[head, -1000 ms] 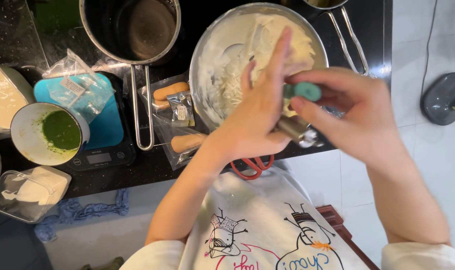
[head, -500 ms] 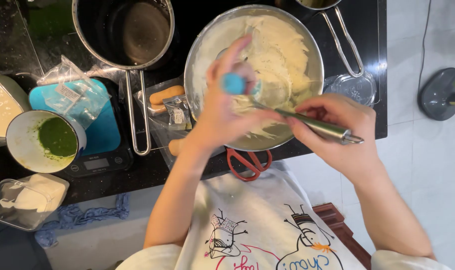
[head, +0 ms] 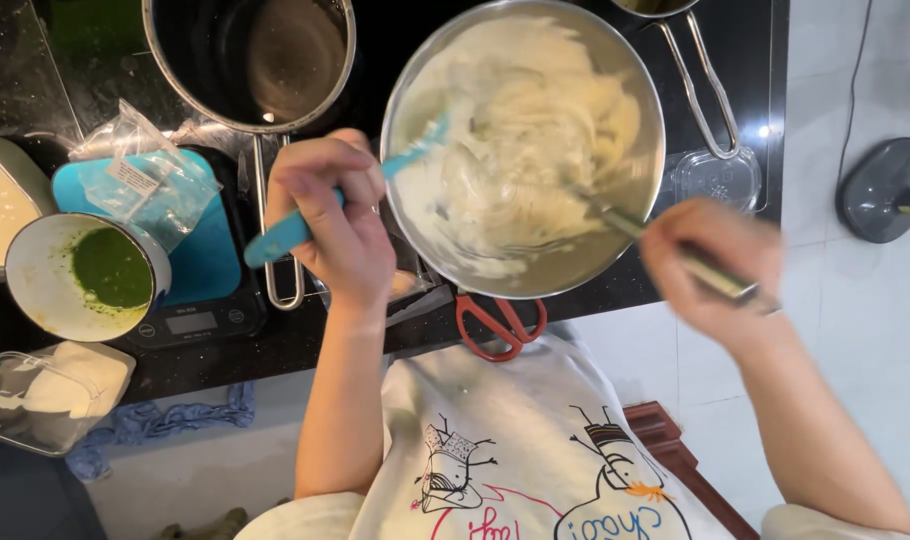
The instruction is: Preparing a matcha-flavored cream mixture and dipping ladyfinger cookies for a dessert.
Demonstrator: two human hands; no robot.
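Left hand (head: 340, 225), at 9 o'clock of the steel mixing bowl (head: 630, 190), has its fingers closed round a blue spatula (head: 305, 225) – scrape the wall steadily; right hand (head: 710, 265), at 4 o'clock, grips a metal whisk (head: 665, 245) – keep it low in the cream (head: 520, 150)
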